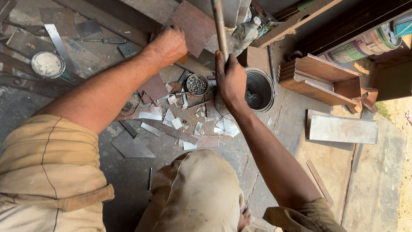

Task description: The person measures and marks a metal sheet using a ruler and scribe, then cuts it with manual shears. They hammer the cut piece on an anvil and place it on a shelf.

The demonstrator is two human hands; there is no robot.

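L to R: round tin lid [47, 64] on floor, 1 only. Left hand [169, 43] closed w/ fingers curled over edge of rusty metal sheet [193, 23]; fingertips hidden behind it. Small bowl [197, 84] of tiny bits, too small to ID; scrap offcuts [189, 126] too many to count. Right hand [229, 79] fist tight round 1 upright rod [219, 25], top cut off by frame, lower end hidden. Metal bucket [262, 88] beside, partly covered.

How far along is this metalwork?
Done, it seems: sheet has been cut, since offcuts litter the floor. In hand: the right hand grips a rod over a metal can; the left hand presses a rusty plate. What remains cannot be told.
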